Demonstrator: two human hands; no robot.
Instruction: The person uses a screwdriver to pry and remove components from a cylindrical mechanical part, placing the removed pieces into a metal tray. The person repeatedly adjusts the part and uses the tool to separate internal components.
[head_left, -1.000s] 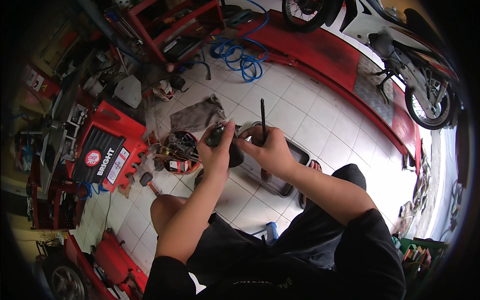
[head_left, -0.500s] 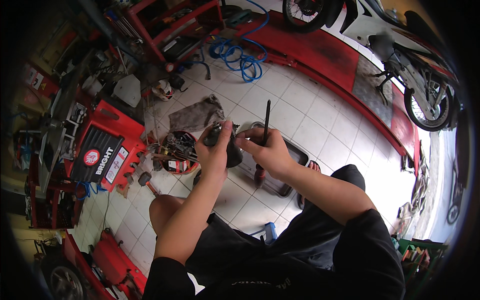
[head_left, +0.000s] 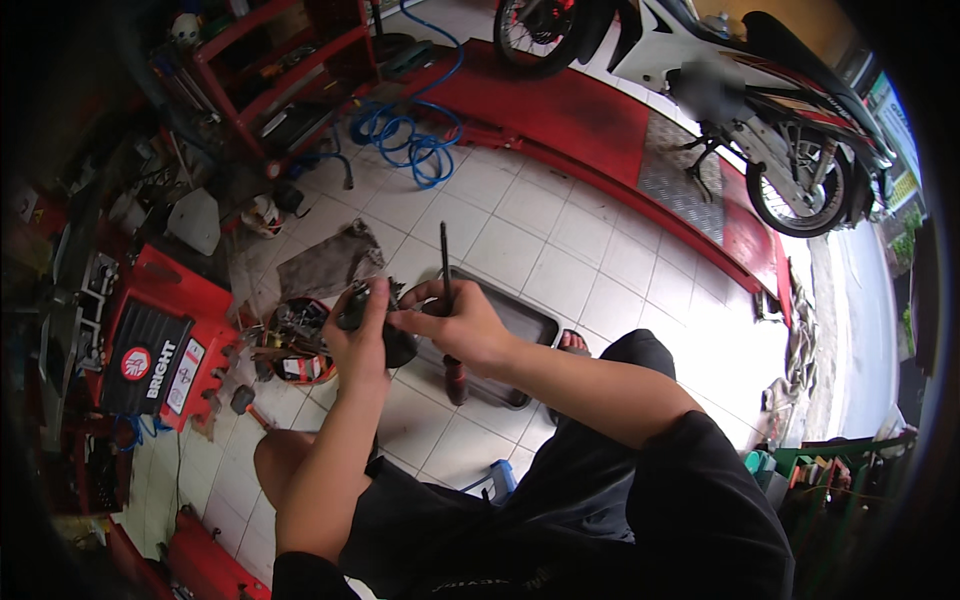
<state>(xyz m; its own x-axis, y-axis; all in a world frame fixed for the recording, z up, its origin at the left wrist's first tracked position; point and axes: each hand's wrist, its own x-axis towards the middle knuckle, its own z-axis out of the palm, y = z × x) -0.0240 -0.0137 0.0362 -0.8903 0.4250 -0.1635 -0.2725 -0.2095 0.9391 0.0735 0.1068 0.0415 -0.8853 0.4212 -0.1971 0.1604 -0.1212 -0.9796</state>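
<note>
My left hand [head_left: 358,345] is wrapped round a dark, rounded part [head_left: 401,348] with small fittings at its top; its exact kind is not clear. From the right, my right hand [head_left: 468,328] has its thumb and fingertips touching the part's side. A screwdriver [head_left: 445,250] is tucked through that same hand, its dark shaft pointing up and its red handle hanging below the fingers. Beneath my hands on the floor lies a grey rectangular tray [head_left: 553,328]. What my right fingertips pinch is too small to make out.
A basket of tools [head_left: 308,370] and a grey rag [head_left: 330,258] lie left of my hands, with a hammer [head_left: 245,402] nearby. A red machine [head_left: 140,340] stands further left. Behind are a coiled blue hose [head_left: 410,150] and a red lift platform [head_left: 560,120] bearing a motorcycle [head_left: 790,120].
The whole view has swung, so the surroundings and both hands sit further left in it. Both hands keep their hold on the part and the screwdriver.
</note>
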